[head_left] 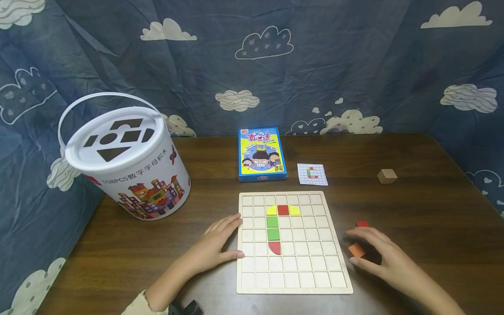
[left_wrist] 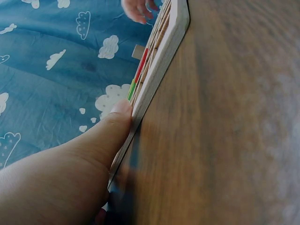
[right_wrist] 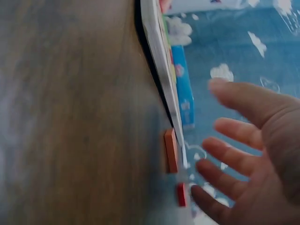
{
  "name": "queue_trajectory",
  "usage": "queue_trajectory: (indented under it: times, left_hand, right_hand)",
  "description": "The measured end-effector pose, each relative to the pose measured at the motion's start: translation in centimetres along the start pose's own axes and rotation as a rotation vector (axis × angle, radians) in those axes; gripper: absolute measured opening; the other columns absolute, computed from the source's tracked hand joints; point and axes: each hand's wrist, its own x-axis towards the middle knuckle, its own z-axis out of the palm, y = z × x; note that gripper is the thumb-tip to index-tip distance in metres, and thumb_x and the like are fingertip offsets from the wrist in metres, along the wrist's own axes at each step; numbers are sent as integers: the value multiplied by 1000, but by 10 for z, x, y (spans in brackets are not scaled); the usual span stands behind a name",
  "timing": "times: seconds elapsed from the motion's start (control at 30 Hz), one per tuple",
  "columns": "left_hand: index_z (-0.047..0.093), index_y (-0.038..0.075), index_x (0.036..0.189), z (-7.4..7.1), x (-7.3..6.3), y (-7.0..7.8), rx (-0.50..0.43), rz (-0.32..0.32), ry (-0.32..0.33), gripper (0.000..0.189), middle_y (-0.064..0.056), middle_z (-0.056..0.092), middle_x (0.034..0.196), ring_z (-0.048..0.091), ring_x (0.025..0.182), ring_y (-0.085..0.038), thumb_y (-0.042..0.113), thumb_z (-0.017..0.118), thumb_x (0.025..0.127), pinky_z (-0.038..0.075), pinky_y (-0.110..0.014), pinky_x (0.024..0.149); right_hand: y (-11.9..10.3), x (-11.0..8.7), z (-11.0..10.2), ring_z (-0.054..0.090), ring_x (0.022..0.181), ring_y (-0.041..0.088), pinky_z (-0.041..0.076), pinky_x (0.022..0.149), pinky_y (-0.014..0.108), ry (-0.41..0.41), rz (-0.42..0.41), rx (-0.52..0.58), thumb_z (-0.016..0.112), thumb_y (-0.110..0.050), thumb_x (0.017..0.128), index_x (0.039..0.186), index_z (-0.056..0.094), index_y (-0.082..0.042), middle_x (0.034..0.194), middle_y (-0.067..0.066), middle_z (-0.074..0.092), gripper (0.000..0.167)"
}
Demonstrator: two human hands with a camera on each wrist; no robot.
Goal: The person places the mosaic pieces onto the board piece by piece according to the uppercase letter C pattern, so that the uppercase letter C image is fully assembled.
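Observation:
A pale wooden grid board [head_left: 296, 280] lies on the table. Colored pieces sit in its cells: two yellow quarter-rounds, a red square [head_left: 283, 210], two green squares [head_left: 272, 222] and a red quarter-round [head_left: 275, 248]. My left hand [head_left: 212, 245] rests at the board's left edge, its thumb touching the rim and fingertips farther up. To the right of the board, my right hand [head_left: 387, 258] hovers with thumb and fingers spread around an orange block [head_left: 356, 250], apparently not touching it. A red block [head_left: 362, 224] lies just beyond those fingers, partly hidden.
Behind the board lie a blue-and-yellow card box [head_left: 261, 153] and a small printed pattern card [head_left: 312, 174]. A white lidded bucket [head_left: 130, 162] stands at left. One plain wooden cube [head_left: 387, 176] sits at right. Cloud-patterned cloth [head_left: 252, 87] hangs behind the table.

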Motion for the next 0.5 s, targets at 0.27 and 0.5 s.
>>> queue_trajectory:
  times: [0.27,0.5]
  left_hand:
    - [31,12,141,0,0,0,3,-6,-4,78,-1,23,146,21,131,-18,57,54,80,18,-41,105]
    - [30,13,141,-1,0,0,4,-7,-7,79,0,23,146,21,131,-18,57,54,80,18,-41,105]
  right_hand:
    - [19,-9,-2,49,99,2,32,81,5,-90,-94,-32,80,-7,63,116,56,-14,112,-4,54,58]
    - [19,-7,2,54,80,2,43,67,12,-49,-146,-19,78,-1,63,100,62,-11,100,-6,56,42]
